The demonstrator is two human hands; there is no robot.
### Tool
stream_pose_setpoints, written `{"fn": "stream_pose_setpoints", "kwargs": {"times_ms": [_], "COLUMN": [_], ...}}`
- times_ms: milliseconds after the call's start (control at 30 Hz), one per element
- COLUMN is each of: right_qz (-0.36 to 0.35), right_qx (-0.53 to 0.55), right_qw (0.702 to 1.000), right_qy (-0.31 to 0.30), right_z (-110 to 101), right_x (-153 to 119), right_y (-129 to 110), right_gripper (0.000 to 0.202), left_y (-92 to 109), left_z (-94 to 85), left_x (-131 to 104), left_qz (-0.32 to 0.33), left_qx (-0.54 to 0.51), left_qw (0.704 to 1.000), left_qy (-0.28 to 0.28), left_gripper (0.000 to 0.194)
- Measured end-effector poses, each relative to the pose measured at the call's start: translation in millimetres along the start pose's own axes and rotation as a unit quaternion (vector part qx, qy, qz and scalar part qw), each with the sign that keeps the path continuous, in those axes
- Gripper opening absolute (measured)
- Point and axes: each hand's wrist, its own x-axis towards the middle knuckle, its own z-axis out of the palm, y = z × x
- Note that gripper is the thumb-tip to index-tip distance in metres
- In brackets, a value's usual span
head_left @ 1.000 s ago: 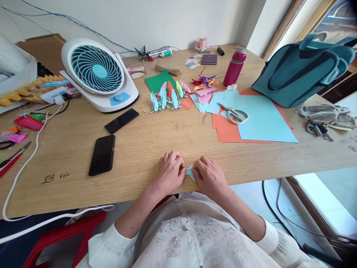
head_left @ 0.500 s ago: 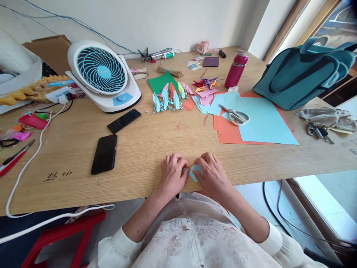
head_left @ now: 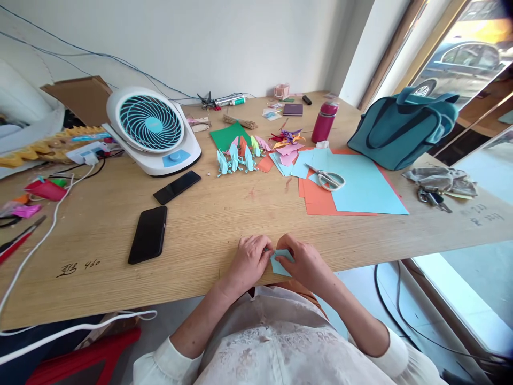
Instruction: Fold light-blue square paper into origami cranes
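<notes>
A small light-blue piece of paper (head_left: 280, 266) lies at the front edge of the wooden table, between my two hands. My left hand (head_left: 251, 258) pinches its left corner with thumb and forefinger. On the other side, my right hand (head_left: 300, 258) grips the paper's upper right part, thumb on top and fingers curled. Its right edge is partly hidden under those fingers. Farther back stand several folded light-blue paper figures (head_left: 234, 159), with pink, orange and green ones behind them.
White-handled scissors (head_left: 331, 181) rest on a large light-blue sheet (head_left: 368, 184) over orange paper (head_left: 316, 199). Two black phones (head_left: 148, 235) lie to the left, near a white fan (head_left: 152, 128). A magenta bottle (head_left: 324, 123) and a teal bag (head_left: 401, 131) stand at the back right.
The camera view has tilted up and shifted a little to the right. More of the small blue paper shows, and my fingers have shifted slightly along it; both hands stay on it.
</notes>
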Motion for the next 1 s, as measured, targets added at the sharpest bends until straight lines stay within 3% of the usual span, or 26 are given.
{"fn": "stream_pose_setpoints", "kwargs": {"times_ms": [167,333,400,567,800,1000], "right_qz": [-0.027,-0.006,-0.017,-0.025,-0.009,-0.015], "right_qx": [0.166,0.312,0.333,0.36,0.451,0.436], "right_qw": [0.983,0.95,0.943,0.93,0.892,0.896], "right_qy": [0.073,-0.001,-0.003,0.071,0.027,0.079], "right_z": [4.6,4.8,5.5,13.5,14.9,26.1], "right_x": [-0.1,2.9,3.0,0.5,0.4,0.4], "right_y": [-0.2,4.3,4.0,-2.3,-6.0,-4.9], "right_gripper": [0.019,0.028,0.033,0.038,0.039,0.038], "left_y": [9.4,28.4,36.0,44.5,38.7,40.2], "left_z": [-13.8,-25.2,-26.1,-23.5,-21.8,-25.3], "left_x": [7.9,14.2,15.4,14.3,11.4,13.7], "left_qz": [-0.066,-0.031,-0.03,-0.042,-0.084,-0.073], "left_qx": [-0.165,-0.139,-0.135,-0.126,-0.199,-0.206], "left_qw": [0.983,0.987,0.987,0.984,0.97,0.969], "left_qy": [0.051,0.072,0.077,0.121,0.108,0.113], "left_gripper": [0.004,0.015,0.019,0.022,0.022,0.018]}}
